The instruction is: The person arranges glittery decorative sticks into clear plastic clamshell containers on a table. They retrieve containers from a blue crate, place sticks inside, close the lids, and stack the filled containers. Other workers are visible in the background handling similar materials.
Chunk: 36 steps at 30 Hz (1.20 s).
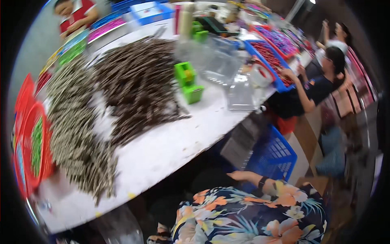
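My right hand [240, 175], below a floral sleeve and a dark wristband, reaches left beside a blue plastic basket [273, 156]. Its fingers are blurred, and I cannot make out whether they hold anything. Just above it, clear plastic packaging [242, 144] leans by the basket. No left hand can be made out; only a small blurred skin-toned patch shows low down beside the floral cloth. On the white table [162, 156] lie a wide pile of dark brown sticks [138, 81] and a long pile of grey-green sticks [77, 126].
A green tape dispenser [189, 83] and clear plastic boxes [241, 95] stand on the table. Red baskets [48, 142] line its left end. One co-worker [315, 91] sits by a blue tray [266, 65] of red pieces; another [87, 14] is at the far left.
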Each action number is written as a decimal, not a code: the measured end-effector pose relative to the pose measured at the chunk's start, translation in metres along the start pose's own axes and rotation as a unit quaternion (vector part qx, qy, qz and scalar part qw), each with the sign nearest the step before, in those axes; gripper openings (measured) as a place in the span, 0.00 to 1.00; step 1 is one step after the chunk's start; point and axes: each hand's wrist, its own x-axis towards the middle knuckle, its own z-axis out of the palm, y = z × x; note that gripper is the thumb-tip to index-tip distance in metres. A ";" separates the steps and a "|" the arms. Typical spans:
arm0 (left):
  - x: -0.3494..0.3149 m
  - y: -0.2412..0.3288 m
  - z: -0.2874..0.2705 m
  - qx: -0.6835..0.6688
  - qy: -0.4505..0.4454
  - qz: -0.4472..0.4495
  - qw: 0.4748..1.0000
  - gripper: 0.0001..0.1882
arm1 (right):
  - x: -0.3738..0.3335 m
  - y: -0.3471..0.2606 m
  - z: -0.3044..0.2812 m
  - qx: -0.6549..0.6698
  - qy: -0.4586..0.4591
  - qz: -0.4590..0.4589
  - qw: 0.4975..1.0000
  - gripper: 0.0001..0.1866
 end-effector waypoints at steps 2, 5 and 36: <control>-0.020 -0.008 0.009 -0.006 -0.004 -0.006 1.000 0.19 | 0.043 0.063 -0.002 0.083 -0.092 -0.035 0.992 0.26; -0.041 -0.025 0.008 -0.005 0.001 -0.020 1.000 0.19 | 0.070 0.090 -0.004 0.077 -0.132 -0.001 0.988 0.22; 0.112 -0.033 -0.014 0.106 0.324 0.178 0.923 0.21 | -0.214 -0.274 0.000 -0.234 0.065 -0.561 0.792 0.07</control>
